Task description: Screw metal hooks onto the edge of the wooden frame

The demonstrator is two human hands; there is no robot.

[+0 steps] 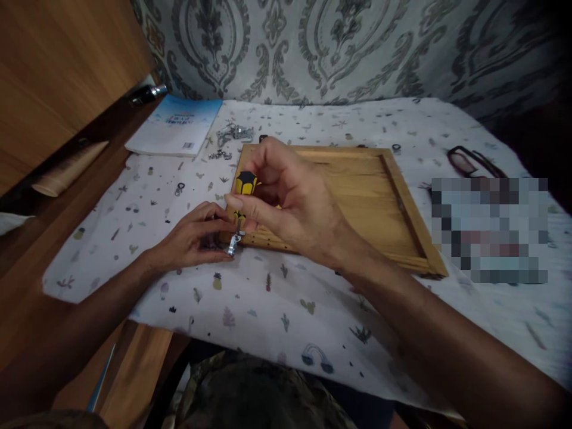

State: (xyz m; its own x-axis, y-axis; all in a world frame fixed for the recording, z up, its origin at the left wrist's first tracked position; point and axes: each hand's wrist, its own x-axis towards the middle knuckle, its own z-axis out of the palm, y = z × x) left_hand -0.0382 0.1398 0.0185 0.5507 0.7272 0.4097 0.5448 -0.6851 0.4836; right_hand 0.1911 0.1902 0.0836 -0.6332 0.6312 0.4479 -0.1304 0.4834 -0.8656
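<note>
The screwdriver (245, 184) points down, long axis near upright, pinched in the right hand (299, 199); the metal hinge (233, 244) sits beneath, by the left hand (190, 235), whose grip I can't tell.

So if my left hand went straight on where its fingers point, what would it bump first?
Your left hand would first push the metal piece at its fingertips. Past that, probably the board's edge, though depth is hard to judge here.
</note>
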